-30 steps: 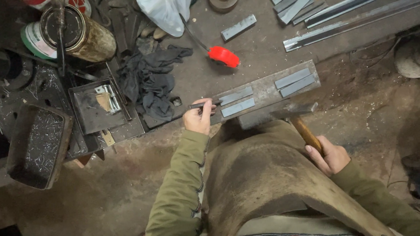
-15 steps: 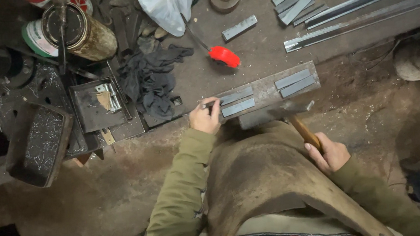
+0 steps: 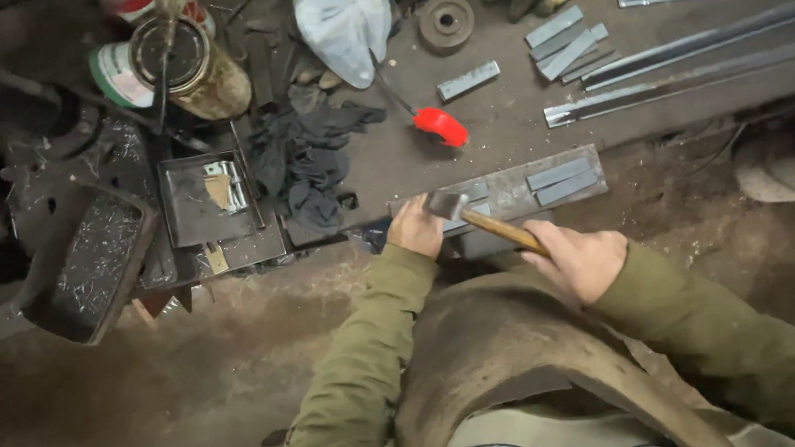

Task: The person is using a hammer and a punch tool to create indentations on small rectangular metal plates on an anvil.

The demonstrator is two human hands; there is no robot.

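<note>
- Right hand (image 3: 582, 258): closed around the wooden handle of a hammer (image 3: 482, 221), gripping near the handle's far end; the steel head sits over the near end of the metal plate (image 3: 508, 189), right beside the other hand.
- Left hand (image 3: 415, 228): curled shut at the plate's left end, seemingly pinning a small flat strip to it; the strip is mostly hidden under the fingers and hammer head, so what it pinches cannot be told for certain.
- Metal plate: long grey slab at the near edge of the dark surface (image 3: 393, 162), carrying two short grey strips (image 3: 560, 180) side by side toward its right end.
- Judged handling: the blow lands very near the holding fingers, so short, controlled taps with the hammer face flat suit best; fingers kept back from the strike point; the piece pressed flush so it does not skip.
- Nearby, untouched: a red-handled tool (image 3: 437, 126) behind the plate; a black rag (image 3: 303, 160) to the left; a shallow metal tray (image 3: 208, 199); paint tins (image 3: 172, 66) at the back left; loose grey strips (image 3: 568, 44) and long metal bars (image 3: 688, 68) at the back right; a round metal disc (image 3: 446, 21).
</note>
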